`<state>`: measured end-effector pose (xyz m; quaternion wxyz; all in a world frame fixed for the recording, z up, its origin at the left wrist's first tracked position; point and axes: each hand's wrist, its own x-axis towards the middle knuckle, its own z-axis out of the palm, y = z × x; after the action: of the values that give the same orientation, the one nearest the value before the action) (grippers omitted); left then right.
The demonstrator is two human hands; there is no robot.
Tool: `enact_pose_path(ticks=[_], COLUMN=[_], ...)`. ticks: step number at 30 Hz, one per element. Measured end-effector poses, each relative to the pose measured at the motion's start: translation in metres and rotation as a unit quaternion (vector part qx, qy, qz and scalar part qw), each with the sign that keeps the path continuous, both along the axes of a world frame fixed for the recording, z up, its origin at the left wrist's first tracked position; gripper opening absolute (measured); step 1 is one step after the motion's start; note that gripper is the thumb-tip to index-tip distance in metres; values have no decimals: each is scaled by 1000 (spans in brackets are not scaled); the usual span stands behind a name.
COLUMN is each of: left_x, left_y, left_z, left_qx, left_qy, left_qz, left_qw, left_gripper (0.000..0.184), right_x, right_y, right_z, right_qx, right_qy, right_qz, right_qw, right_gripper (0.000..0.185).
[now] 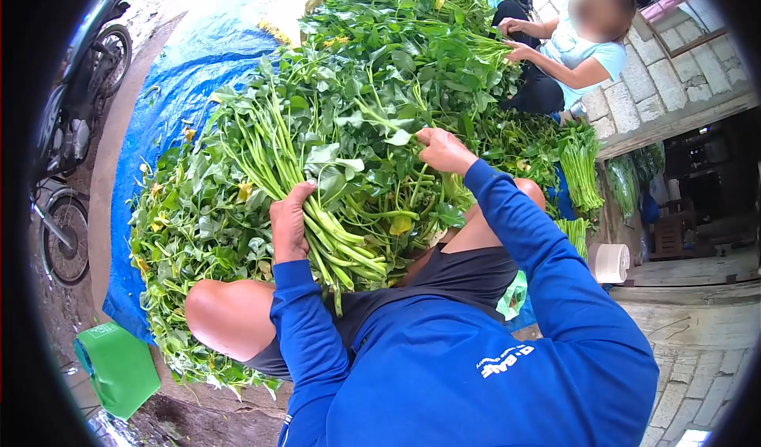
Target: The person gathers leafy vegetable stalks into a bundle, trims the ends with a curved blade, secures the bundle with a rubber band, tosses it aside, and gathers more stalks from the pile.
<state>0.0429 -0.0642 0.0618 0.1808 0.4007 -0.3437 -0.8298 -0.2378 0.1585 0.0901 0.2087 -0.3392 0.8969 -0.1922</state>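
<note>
My left hand (289,219) is closed around a thick bunch of long-stemmed leafy greens (265,150). The cut ends of its stems point toward my lap, and its leaves spread away from me. To the right, my right hand (445,151) has its fingers pinched on a single leafy stem (384,122), which reaches out to the left over the pile. Both hands are above a large heap of loose leafy greens (317,90), some leaves yellowed, lying in front of my legs.
A blue tarp (170,74) lies under the heap. Across from me at the right, a person (583,55) holds greens too. Neat bundles of stems (581,166) lie at the right. A motorcycle (71,130) stands at the left, with a green container (119,368) near my left knee.
</note>
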Motion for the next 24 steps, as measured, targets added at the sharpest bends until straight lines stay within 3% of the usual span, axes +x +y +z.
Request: enact_pose_path(ticks=[7, 11, 15, 16, 19, 20, 23, 24], left_x=[2, 3, 2, 3, 3, 3, 3, 4], left_y=[-1, -1, -1, -1, 0, 0, 1, 2], left_z=[-7, -10, -11, -10, -8, -8, -10, -6], left_qx=[-14, 0, -6, -7, -7, -8, -11, -17], left_qy=[0, 4, 8, 9, 13, 15, 14, 13], left_qz=[-23, -23, -14, -17, -19, -18, -9, -9], left_qw=[1000, 1000, 1000, 1000, 1000, 1000, 1000, 1000], left_gripper=[22, 22, 24, 25, 23, 23, 23, 21], right_x=[-6, -14, -8, 10, -5, -7, -3, 5], right_y=[-31, -42, -45, -51, -59, -60, -71, -71], right_z=[20, 13, -11, 14, 9, 7, 0, 2], right_qx=[14, 69, -129, -131, -88, -78, -45, -70], right_qy=[-105, -178, -138, -180, -353, -355, -215, -169], right_qz=[48, 14, -23, -89, -129, -115, -74, -70], right_qw=[993, 981, 982, 971, 923, 925, 973, 981], right_gripper=[39, 37, 40, 37, 34, 30, 34, 47])
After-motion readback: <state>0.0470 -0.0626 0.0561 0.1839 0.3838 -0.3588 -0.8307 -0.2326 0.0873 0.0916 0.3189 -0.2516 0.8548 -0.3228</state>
